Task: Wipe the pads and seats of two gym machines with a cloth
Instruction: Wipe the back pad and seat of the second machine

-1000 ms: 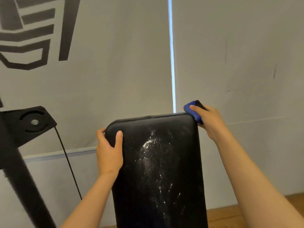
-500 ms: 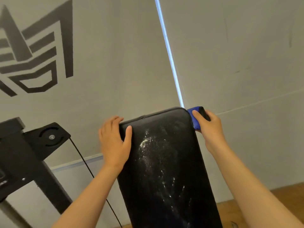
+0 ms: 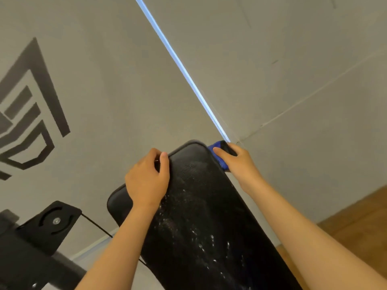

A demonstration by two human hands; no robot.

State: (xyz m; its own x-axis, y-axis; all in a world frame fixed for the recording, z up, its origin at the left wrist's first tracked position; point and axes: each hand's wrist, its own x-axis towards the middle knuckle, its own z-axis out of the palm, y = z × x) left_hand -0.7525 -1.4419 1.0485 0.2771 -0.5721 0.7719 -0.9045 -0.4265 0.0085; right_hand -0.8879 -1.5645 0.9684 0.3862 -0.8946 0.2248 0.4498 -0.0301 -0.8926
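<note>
Item: 1 black pad (image 3: 199,216), tilted, its top near the wall (image 3: 272,80). Left hand (image 3: 146,181): fingers curled over the upper left edge, thumb on the face. Right hand (image 3: 236,162): pinching a blue cloth (image 3: 217,151) against the upper right edge. Progress, judged: early; the face shows pale streaks, and no seat or machine 2 is in view. Room: right edge free downward; black frame (image 3: 48,227) at lower left.

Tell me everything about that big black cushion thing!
The black pad is long with rounded corners, covered in what looks like leathery vinyl. It sits tilted in this view. White streaks and specks mark its front. The left hand grips its top edge, thumb on the front; the right hand holds a blue cloth against its right side near the top corner.
</note>
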